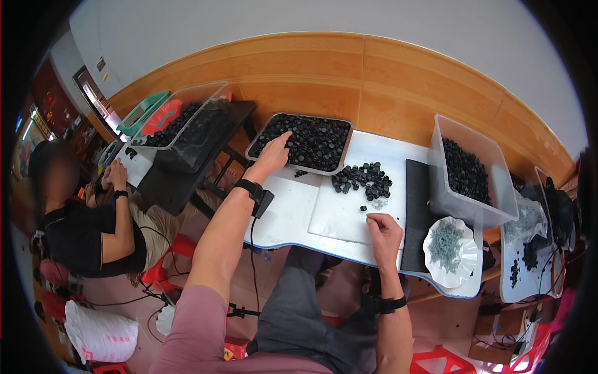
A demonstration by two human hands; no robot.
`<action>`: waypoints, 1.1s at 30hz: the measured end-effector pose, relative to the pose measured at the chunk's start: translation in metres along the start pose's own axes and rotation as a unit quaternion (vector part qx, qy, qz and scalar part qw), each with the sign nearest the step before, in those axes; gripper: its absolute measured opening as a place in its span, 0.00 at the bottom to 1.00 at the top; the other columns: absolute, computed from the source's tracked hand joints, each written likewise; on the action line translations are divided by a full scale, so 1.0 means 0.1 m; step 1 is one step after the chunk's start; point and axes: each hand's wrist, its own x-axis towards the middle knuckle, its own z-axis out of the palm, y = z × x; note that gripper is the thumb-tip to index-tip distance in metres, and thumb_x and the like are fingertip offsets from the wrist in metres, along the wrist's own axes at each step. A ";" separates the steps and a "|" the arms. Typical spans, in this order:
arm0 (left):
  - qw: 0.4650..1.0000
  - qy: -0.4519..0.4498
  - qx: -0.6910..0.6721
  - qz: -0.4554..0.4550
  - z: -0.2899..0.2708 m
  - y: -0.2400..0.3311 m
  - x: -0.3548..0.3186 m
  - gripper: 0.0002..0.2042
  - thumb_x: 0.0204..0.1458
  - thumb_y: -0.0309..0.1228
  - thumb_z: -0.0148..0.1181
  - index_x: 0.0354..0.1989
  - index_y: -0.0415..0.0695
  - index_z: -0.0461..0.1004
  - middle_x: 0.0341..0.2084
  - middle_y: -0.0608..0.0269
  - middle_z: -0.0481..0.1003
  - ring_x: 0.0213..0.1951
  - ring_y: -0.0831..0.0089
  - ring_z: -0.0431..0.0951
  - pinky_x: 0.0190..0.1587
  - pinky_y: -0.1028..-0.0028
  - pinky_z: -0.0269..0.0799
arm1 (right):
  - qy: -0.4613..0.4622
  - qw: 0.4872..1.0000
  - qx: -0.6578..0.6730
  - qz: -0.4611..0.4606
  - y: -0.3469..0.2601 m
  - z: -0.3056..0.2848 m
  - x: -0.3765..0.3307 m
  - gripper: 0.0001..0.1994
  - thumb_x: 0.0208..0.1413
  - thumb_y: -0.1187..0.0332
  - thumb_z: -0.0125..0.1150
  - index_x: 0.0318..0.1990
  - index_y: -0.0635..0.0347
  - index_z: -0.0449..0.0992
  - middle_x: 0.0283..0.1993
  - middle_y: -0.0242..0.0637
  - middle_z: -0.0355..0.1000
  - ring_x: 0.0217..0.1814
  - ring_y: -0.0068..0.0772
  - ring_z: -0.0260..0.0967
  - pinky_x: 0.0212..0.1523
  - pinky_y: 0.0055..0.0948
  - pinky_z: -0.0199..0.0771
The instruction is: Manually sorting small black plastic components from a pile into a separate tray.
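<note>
My left hand (274, 153) reaches over the near left part of a metal tray (342, 163) full of small black round caps (311, 140). Its index finger is stretched out over the caps; the other fingers are partly hidden. Closed in a pinch, my right hand (385, 234) hovers at the right part of a white board (336, 218). Anything between its fingertips is too small to make out. One single black cap (363, 208) lies just beyond that hand, beside a little pile of greyish bits (379, 203). Farther back on the board is a loose heap of black caps (367, 179).
To the right stand a black mat (416, 212), a clear bin (439, 187) of black parts and a white fluted dish (468, 262) with grey-green small pieces. A co-worker (87, 224) sits at the left by a dark table (165, 193) carrying another clear bin (159, 144).
</note>
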 end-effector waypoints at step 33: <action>0.944 -0.017 0.178 0.278 1.05 1.32 -0.32 0.05 0.48 0.24 0.61 0.26 0.43 0.83 0.30 0.59 0.75 0.42 0.62 0.75 0.44 0.62 0.66 | 0.049 0.999 0.002 -0.024 -0.07 0.00 0.04 0.05 0.57 0.77 0.68 0.40 0.66 0.85 0.36 0.39 0.82 0.34 0.25 0.78 0.39 0.24 0.77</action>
